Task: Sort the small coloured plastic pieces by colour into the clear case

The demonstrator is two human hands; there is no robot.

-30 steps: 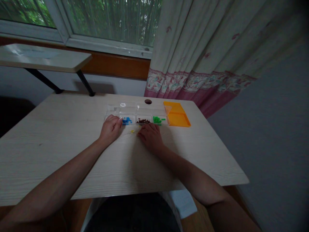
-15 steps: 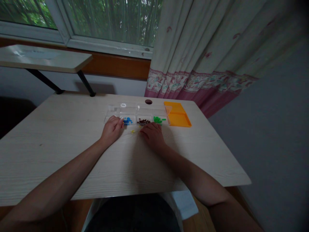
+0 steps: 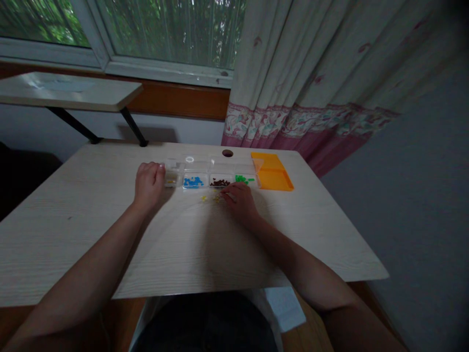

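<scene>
A clear plastic compartment box (image 3: pixel 208 187) lies with its lid up on the desk. Its compartments hold blue pieces (image 3: pixel 193 182), dark brown pieces (image 3: pixel 220 183), green pieces (image 3: pixel 242 179) and, at the left end, a few yellowish bits (image 3: pixel 169 182). My left hand (image 3: pixel 149 185) is closed beside that left end; whatever is in its fingers is hidden. In front of the brown compartment, my right hand (image 3: pixel 241 201) has its fingertips pinched together low over small yellow pieces (image 3: pixel 216 198). Another yellow piece (image 3: pixel 203 198) lies just left of them. Anything in the pinch is too small to name.
An orange plastic tray (image 3: pixel 273 172) adjoins the box's right end. Behind are a cable hole (image 3: pixel 227 153) in the desk and a curtain (image 3: pixel 293 120). A raised shelf (image 3: pixel 91 93) on black legs stands at the back left.
My left hand has moved left and slightly up from the blue compartment to the box's left end, uncovering yellowish bits there. My right hand has shifted slightly right, showing more yellow pieces.
</scene>
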